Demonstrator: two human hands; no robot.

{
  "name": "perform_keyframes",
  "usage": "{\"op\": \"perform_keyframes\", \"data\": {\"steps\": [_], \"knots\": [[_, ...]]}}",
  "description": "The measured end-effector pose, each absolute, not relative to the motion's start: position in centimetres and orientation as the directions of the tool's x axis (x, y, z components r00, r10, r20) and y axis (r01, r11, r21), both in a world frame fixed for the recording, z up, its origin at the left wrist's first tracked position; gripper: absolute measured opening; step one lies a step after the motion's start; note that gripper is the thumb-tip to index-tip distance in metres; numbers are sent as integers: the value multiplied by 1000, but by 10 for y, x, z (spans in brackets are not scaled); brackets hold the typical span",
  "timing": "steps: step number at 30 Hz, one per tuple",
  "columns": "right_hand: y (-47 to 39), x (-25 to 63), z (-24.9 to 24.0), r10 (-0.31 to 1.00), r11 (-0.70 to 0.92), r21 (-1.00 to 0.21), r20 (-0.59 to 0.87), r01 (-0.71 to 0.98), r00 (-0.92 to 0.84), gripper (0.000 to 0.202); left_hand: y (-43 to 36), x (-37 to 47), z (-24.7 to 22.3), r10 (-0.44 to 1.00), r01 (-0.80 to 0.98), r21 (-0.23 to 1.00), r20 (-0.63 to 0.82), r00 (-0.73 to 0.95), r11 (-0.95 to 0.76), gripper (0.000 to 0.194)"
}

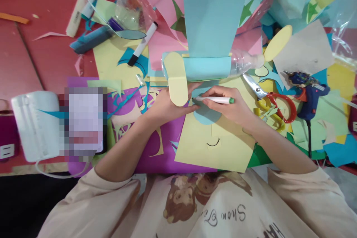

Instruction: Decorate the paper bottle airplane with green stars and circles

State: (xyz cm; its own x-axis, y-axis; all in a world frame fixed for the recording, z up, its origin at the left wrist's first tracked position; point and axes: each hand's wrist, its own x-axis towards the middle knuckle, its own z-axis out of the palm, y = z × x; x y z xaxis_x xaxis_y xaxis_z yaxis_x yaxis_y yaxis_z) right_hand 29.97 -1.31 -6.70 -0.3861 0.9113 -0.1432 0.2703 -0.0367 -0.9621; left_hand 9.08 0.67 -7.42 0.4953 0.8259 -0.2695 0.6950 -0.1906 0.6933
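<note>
My right hand (230,104) grips a white marker (219,99) with a green end, its tip pointing left at a light blue rounded paper piece (208,116). That piece lies on a pale yellow sheet (195,145) with a small black curved line. Spread around the blue piece's left side, my left hand (161,108) has its thumb resting along it and its other fingers stretched out, partly hidden. Above both hands lies a plastic bottle (242,62) wrapped in light blue paper, with pale yellow rounded flaps (178,89) at its left end.
Red-handled scissors (281,106) and a blue glue gun (314,100) lie at right. A black-capped marker (142,44) is on paper at upper left. A white device with a cable (36,126) and a blurred-out phone (85,119) sit at left. Paper scraps cover much of the table.
</note>
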Motion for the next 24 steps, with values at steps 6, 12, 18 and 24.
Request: {"op": "perform_keyframes", "data": {"steps": [6, 12, 18, 24], "knots": [[-13, 303, -66, 920, -59, -958, -161, 280, -358, 18, 6, 90, -76, 831, 697, 697, -280, 480, -168, 65], [-12, 311, -63, 928, -55, -944, -169, 326, -332, 16, 7, 89, -77, 826, 704, 687, -285, 487, -179, 65], [-8, 318, -61, 942, -29, -945, -134, 325, -308, 15, 7, 90, -75, 825, 709, 684, -296, 482, -169, 63], [-4, 325, -54, 955, -15, -918, -130, 396, -265, 16, 6, 90, -74, 829, 699, 700, -299, 474, -147, 62]]}}
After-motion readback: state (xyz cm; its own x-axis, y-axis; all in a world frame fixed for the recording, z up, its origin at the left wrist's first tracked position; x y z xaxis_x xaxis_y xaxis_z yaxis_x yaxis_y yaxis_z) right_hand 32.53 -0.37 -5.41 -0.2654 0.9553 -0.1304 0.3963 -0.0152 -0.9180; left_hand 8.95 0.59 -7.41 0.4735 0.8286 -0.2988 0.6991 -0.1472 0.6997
